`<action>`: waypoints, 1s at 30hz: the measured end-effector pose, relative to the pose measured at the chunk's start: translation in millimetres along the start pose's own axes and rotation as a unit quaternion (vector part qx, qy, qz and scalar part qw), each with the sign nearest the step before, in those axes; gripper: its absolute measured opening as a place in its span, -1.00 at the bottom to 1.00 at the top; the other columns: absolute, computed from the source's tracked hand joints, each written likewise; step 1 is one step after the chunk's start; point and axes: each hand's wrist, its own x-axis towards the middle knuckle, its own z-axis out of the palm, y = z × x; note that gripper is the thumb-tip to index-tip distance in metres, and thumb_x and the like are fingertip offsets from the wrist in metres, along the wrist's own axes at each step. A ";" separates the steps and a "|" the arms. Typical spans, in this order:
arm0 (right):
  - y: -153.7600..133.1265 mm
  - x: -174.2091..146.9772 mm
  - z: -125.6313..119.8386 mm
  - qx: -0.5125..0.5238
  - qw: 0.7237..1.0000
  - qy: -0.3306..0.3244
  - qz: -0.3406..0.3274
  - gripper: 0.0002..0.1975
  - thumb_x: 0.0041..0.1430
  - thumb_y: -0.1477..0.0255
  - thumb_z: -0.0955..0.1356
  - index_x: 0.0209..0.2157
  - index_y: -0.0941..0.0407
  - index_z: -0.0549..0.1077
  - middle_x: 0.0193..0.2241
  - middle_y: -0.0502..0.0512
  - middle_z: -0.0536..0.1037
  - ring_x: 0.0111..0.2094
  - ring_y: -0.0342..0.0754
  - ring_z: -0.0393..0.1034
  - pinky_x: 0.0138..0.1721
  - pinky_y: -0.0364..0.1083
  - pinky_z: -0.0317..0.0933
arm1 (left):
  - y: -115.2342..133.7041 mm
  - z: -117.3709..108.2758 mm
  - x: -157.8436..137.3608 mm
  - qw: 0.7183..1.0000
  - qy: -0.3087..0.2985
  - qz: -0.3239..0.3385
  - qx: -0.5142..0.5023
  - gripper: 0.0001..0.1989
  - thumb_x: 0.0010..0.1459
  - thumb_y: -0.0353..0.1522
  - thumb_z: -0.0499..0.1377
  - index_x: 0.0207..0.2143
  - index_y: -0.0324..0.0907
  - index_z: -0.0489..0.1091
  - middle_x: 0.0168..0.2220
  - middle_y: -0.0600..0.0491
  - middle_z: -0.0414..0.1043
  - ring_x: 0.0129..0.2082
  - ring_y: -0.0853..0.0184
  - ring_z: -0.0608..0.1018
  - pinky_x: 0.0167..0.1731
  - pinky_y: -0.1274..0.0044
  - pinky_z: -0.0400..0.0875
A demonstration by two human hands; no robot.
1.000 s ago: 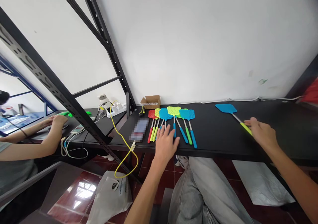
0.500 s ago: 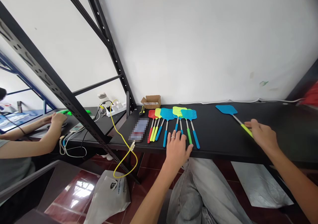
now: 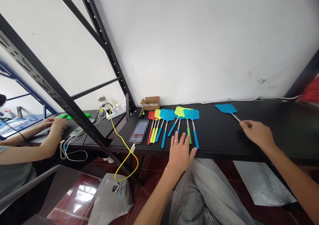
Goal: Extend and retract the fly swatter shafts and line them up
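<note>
- Blue swatter (image 3: 225, 108), set apart from the others, with its head at ten o'clock from the right hand (image 3: 258, 135) and its pale shaft running into the grip; the fingers are closed round the handle.
- Left hand (image 3: 179, 150) palm down at the near edge of the black table (image 3: 211, 132), fingers moderately spread, pointing to twelve o'clock; fingertips over a blue handle, though whether they press on it I cannot tell.
- Row of swatters (image 3: 167, 114) fanning from eleven to one o'clock of that hand: red at the far left, then yellow, blue, yellow-green, and blue again at the right end. Several heads overlap, and the handles point towards the person.
- Phone (image 3: 139, 131), blurred, at ten o'clock from the left hand, a yellow cable (image 3: 121, 136) at its lower end.
- Cardboard box (image 3: 151, 103) at eleven o'clock, against the wall.
- Co-worker's hands (image 3: 57, 122) together at nine o'clock, well apart, on the neighbouring table.
</note>
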 end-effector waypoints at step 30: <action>-13.1 -15.1 -7.8 -0.059 0.995 -0.031 0.072 -0.45 0.33 0.26 -0.01 0.09 0.14 0.40 -0.10 0.41 0.50 -0.03 0.36 0.40 -0.10 0.15 0.25 | 12.8 -5.3 -4.6 0.987 -0.034 0.070 -0.140 -0.50 0.23 -0.55 -0.09 0.18 -0.12 0.26 0.21 -0.03 0.27 0.33 0.10 0.16 0.16 0.26 0.38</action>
